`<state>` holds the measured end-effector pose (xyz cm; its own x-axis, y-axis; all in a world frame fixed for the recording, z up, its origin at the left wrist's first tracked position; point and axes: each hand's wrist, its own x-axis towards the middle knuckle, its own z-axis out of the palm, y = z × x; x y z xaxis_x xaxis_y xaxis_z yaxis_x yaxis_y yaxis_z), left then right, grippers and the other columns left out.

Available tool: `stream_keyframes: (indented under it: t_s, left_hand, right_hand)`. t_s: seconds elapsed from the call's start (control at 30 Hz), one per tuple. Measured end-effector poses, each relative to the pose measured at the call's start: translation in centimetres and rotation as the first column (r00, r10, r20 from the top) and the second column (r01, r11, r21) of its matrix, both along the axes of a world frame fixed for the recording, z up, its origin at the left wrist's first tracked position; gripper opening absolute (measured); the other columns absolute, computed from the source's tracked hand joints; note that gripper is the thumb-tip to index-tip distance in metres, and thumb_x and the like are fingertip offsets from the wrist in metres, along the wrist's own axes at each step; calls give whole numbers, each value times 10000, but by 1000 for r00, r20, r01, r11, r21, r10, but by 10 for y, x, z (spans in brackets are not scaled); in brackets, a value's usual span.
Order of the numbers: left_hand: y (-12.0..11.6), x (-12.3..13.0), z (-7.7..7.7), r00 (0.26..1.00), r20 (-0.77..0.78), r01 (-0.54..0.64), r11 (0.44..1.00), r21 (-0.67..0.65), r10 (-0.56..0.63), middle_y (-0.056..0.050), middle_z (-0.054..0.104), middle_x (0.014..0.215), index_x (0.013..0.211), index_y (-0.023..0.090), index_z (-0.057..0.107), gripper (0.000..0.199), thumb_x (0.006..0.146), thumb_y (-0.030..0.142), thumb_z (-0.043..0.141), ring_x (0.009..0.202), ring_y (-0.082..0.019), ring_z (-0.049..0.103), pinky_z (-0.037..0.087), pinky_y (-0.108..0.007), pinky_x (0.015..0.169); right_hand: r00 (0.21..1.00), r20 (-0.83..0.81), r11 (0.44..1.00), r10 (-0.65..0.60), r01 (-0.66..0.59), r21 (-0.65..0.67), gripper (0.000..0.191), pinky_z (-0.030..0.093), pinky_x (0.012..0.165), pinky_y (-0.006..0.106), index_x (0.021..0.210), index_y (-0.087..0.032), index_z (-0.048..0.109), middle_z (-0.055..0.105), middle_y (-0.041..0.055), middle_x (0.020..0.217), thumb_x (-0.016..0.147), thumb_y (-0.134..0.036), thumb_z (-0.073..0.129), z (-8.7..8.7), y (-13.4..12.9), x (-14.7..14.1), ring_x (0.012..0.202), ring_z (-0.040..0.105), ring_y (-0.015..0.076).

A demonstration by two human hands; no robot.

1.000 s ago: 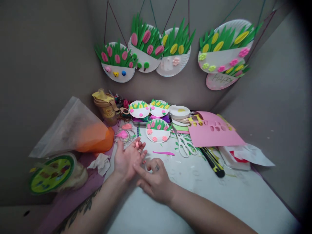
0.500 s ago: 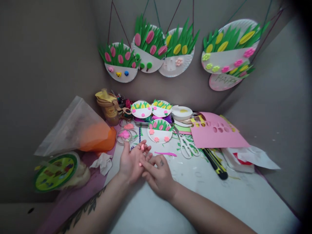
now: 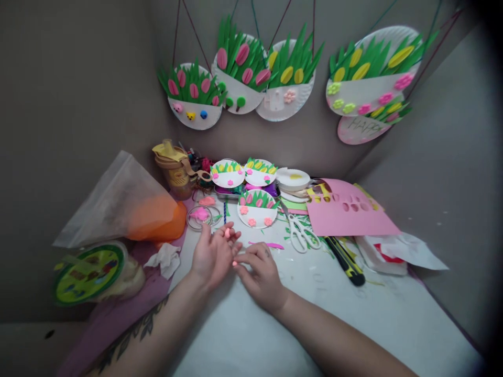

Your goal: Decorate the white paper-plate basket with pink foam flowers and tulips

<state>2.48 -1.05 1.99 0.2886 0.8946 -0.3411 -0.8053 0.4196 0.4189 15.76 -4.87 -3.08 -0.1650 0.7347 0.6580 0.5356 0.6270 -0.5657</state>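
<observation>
My left hand (image 3: pixel 214 257) is palm up over the white table, its fingers half curled around a small coral-pink lump (image 3: pixel 227 233) resting at the fingers. Beside it, my right hand (image 3: pixel 261 275) pinches a tiny coral-pink ball (image 3: pixel 234 264) between thumb and index finger, close to the left palm's edge. Just beyond the hands lies a small paper-plate piece (image 3: pixel 257 217) with green paper grass, pink tulips and coral flowers. A pink modelling tool (image 3: pixel 267 245) lies behind my right hand. Further left, pink clay (image 3: pixel 199 213) sits by round metal rings.
White scissors (image 3: pixel 301 235), a black-yellow cutter (image 3: pixel 346 262) and a pink sheet (image 3: pixel 346 217) lie right. Left are an orange clay bag (image 3: pixel 157 217), crumpled tissue (image 3: pixel 165 260), a green-lidded tub (image 3: pixel 90 275) and a brown cup (image 3: pixel 176 175). Decorated plates (image 3: pixel 196 112) hang on the wall.
My right hand has drawn slightly right, off the left palm, with the tiny ball now between its fingertips. The view has shifted a little.
</observation>
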Motion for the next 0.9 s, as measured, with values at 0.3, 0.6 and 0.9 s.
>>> stream_keyframes:
  t_s: [0.3, 0.6, 0.9]
  left_hand:
    - [21, -23, -14, 995, 48, -94, 995, 36, 93, -29, 532, 746, 840, 150, 568, 332, 928, 388, 354, 694, -147, 579, 496, -287, 624]
    - [15, -12, -13, 987, -152, -52, 997, -51, 44, -16, 538, 719, 784, 140, 546, 143, 876, 117, 440, 581, -83, 543, 455, -184, 513]
    - [-7, 10, -6, 995, 12, 102, 985, -137, -102, -62, 521, 733, 898, 100, 545, 386, 931, 410, 316, 600, -125, 529, 480, -226, 541]
  right_hand:
    - [983, 161, 967, -83, 119, -226, 141, 428, 759, 353, 782, -209, 661, 512, 37, 816, 763, -79, 609, -18, 10, 9, 858, 484, 208]
    - [995, 42, 981, -93, 99, -167, 77, 443, 736, 344, 845, -201, 655, 510, 49, 845, 816, -156, 598, -9, 7, 10, 855, 486, 202]
    - [999, 33, 997, -9, 6, 82, 218, 458, 771, 362, 979, -238, 665, 566, 51, 899, 823, -115, 575, 1, 0, -4, 871, 503, 191]
